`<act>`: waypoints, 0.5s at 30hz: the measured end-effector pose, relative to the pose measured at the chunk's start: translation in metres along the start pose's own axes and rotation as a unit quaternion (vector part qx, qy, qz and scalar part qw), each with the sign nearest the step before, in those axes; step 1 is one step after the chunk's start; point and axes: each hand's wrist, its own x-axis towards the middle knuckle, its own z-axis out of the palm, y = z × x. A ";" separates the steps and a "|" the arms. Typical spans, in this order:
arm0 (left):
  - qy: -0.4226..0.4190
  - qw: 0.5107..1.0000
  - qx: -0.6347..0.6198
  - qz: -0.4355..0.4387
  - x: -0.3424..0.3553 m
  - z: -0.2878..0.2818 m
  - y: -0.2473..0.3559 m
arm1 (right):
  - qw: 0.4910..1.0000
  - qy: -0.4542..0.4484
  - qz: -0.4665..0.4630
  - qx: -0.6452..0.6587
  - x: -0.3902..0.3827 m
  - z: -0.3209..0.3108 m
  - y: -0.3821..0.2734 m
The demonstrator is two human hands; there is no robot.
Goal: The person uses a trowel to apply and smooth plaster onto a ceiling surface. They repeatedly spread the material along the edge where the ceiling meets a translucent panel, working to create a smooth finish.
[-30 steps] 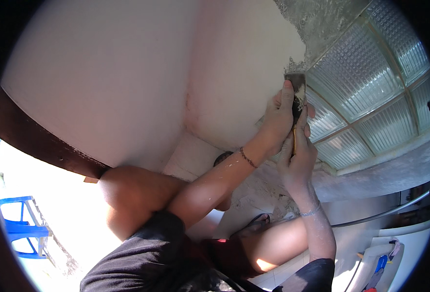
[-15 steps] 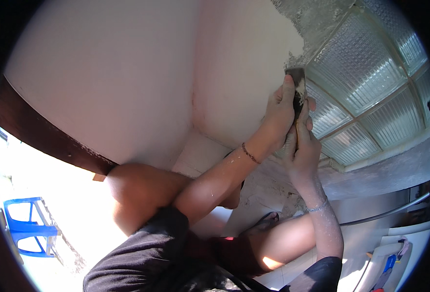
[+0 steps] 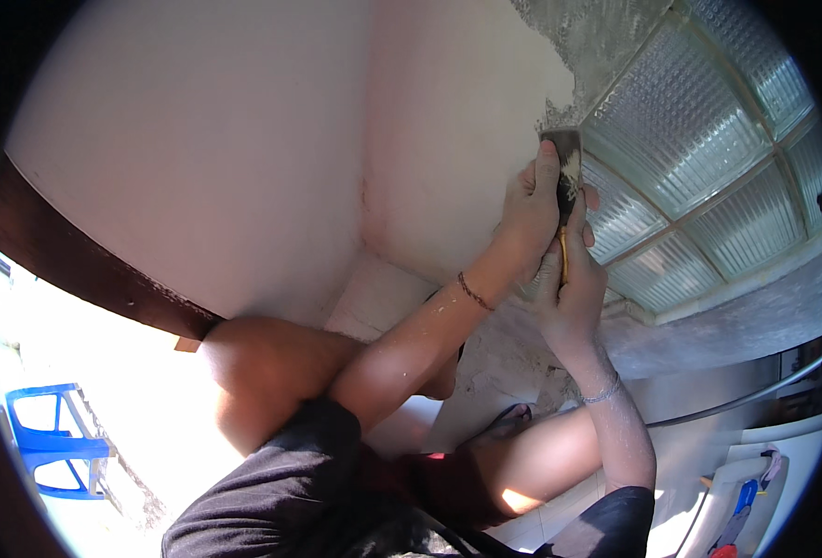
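A scraper (image 3: 569,177) with a dark, paint-flecked blade and a yellow handle is in both my hands. Its front edge meets the cream-painted wall (image 3: 457,112) at the border of a bare grey patch (image 3: 606,56), close beside the glass blocks. My left hand (image 3: 530,216) grips the blade, thumb lying along its face and fingers partly hidden behind. Lower down, my right hand (image 3: 574,288) is closed around the handle. Pale dust and flecks coat both forearms.
Ribbed glass blocks (image 3: 676,139) fill the wall on the right, above a grey ledge (image 3: 736,312). A dark brown beam (image 3: 94,251) curves along the left. A blue plastic stool (image 3: 57,446) stands at lower left. A grey hose (image 3: 746,400) runs at lower right.
The scraper and both hands have shifted slightly left, and the blade's face shows a little more broadly. The whole view has moved slightly too. Both grips stay the same.
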 end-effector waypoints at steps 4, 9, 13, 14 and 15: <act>-0.003 0.998 0.033 0.044 -0.002 0.003 0.003 | 0.999 0.039 -0.031 0.005 -0.001 0.002 -0.003; -0.006 0.996 0.058 0.073 0.001 0.004 0.007 | 0.998 0.044 -0.018 0.034 0.003 0.003 -0.007; -0.017 0.999 0.020 0.037 0.004 0.002 0.007 | 0.994 0.069 -0.070 0.052 0.006 0.002 -0.010; -0.016 0.999 0.021 0.028 0.003 0.002 0.008 | 0.997 0.056 -0.033 0.047 0.006 0.001 -0.012; 0.000 1.000 0.024 0.004 0.002 0.002 0.008 | 0.997 0.055 -0.024 0.048 0.007 0.001 -0.013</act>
